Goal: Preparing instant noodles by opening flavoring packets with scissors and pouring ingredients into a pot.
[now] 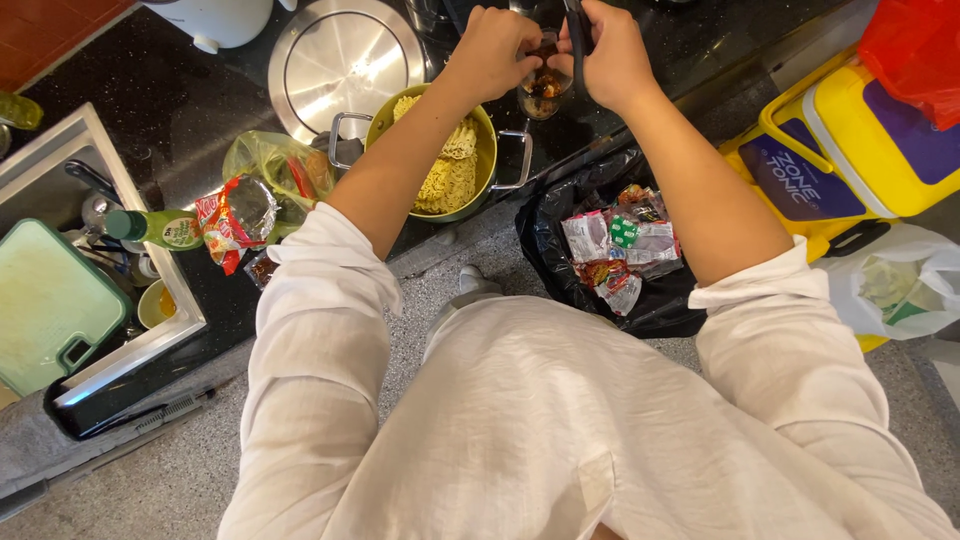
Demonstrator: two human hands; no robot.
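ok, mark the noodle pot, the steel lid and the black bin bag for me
noodle pot (485, 150), head view, on its yellow-green rim at the right side.
steel lid (345, 60), head view, on the middle of its shiny top.
black bin bag (545, 245), head view, on its left wall beside the wrappers.

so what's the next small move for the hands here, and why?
Probably tip the small glass toward the pot: both the left hand and the right hand are on it, brown seasoning sits inside, and the dry noodles look plain.
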